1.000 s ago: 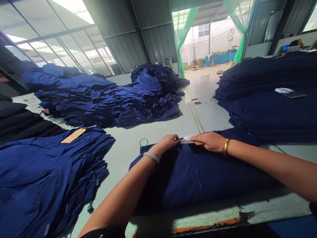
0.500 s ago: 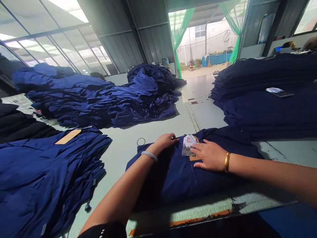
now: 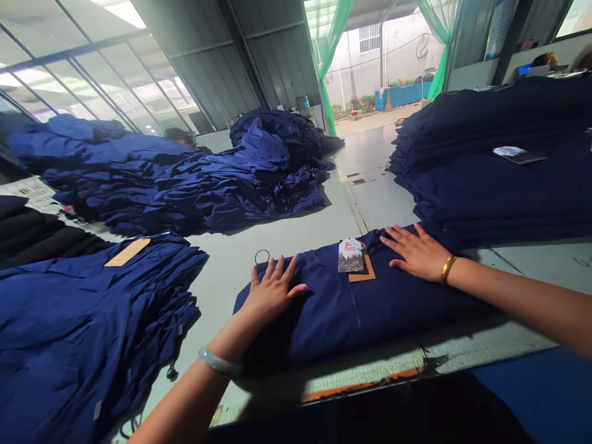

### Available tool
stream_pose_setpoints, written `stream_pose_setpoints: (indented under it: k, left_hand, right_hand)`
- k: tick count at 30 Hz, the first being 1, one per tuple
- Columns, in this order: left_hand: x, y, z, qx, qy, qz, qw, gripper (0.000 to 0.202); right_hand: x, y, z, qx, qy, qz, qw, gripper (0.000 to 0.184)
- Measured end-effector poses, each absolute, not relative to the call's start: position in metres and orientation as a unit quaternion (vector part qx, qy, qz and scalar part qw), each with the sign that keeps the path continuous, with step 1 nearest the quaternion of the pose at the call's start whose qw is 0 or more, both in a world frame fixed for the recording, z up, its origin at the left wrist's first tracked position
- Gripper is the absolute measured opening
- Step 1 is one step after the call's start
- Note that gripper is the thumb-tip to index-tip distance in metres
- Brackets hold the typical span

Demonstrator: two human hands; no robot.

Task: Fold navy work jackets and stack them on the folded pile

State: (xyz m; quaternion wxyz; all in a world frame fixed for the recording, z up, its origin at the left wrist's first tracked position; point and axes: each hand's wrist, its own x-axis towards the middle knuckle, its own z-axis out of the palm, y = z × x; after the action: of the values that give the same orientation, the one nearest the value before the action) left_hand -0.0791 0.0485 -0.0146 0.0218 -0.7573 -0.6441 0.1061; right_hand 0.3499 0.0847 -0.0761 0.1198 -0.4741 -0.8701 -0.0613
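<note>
A folded navy garment (image 3: 324, 314) lies on the table in front of me. My left hand (image 3: 272, 290) rests flat on its left part, fingers spread. On the right part lies my right hand (image 3: 420, 253), also open with fingers apart. Between the hands, a printed hang tag (image 3: 350, 256) with a tree picture overlaps a brown tag (image 3: 365, 271) on the fabric. A thin dark cord loop (image 3: 262, 256) sticks out past the garment's far left edge, near my left fingertips.
Stacked navy garments (image 3: 499, 191) rise at the right, with another tag (image 3: 518, 154) on top. Blue garments (image 3: 83, 308) with a tan tag (image 3: 128, 252) lie at the left. A loose heap of blue clothes (image 3: 194, 185) covers the table's far left. The worn table edge (image 3: 365, 385) runs nearest me.
My right hand has come off the hang tag and moved right. My left hand has shifted left and toward me, its fingers now spread. The tags are now uncovered.
</note>
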Motion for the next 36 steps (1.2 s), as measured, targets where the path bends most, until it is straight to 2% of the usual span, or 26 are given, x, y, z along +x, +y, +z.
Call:
stream_pose_setpoints:
  k: [4, 8, 15, 18, 21, 24, 28, 32, 36]
  left_hand:
    - [-0.096, 0.039, -0.037, -0.725, -0.676, 0.133, 0.001, 0.078]
    - [-0.100, 0.045, -0.036, -0.727, -0.675, 0.127, -0.013, 0.075]
    - [-0.110, 0.024, -0.024, -0.761, -0.644, 0.029, 0.066, 0.070]
    - [-0.109, -0.006, -0.031, -0.791, -0.605, 0.026, 0.083, 0.069]
    - [-0.099, -0.032, -0.044, -0.815, -0.571, 0.038, 0.092, 0.071]
    - [-0.082, -0.047, -0.052, -0.816, -0.573, 0.047, 0.058, 0.075]
    - [-0.068, -0.051, -0.054, -0.813, -0.581, 0.033, 0.016, 0.083]
    - [-0.074, -0.057, -0.048, -0.809, -0.586, 0.012, 0.041, 0.086]
    - [-0.083, -0.067, -0.051, -0.782, -0.617, 0.008, 0.086, 0.081]
  right_hand:
    - [0.385, 0.111, -0.096, -0.517, -0.847, -0.071, 0.102, 0.070]
    - [0.412, 0.131, -0.088, -0.549, -0.827, -0.079, 0.089, 0.067]
    - [0.409, 0.084, -0.039, -0.508, -0.835, -0.063, 0.202, 0.069]
    - [0.403, 0.057, -0.049, -0.486, -0.858, -0.016, 0.167, 0.069]
    - [0.407, 0.047, -0.075, -0.529, -0.842, 0.026, 0.107, 0.080]
    - [0.415, 0.047, -0.094, -0.570, -0.818, 0.053, 0.064, 0.087]
    - [0.422, 0.048, -0.096, -0.575, -0.816, 0.053, 0.030, 0.092]
    - [0.425, 0.034, -0.084, -0.561, -0.826, 0.028, 0.044, 0.092]
    - [0.423, 0.007, -0.085, -0.544, -0.837, 0.019, 0.052, 0.082]
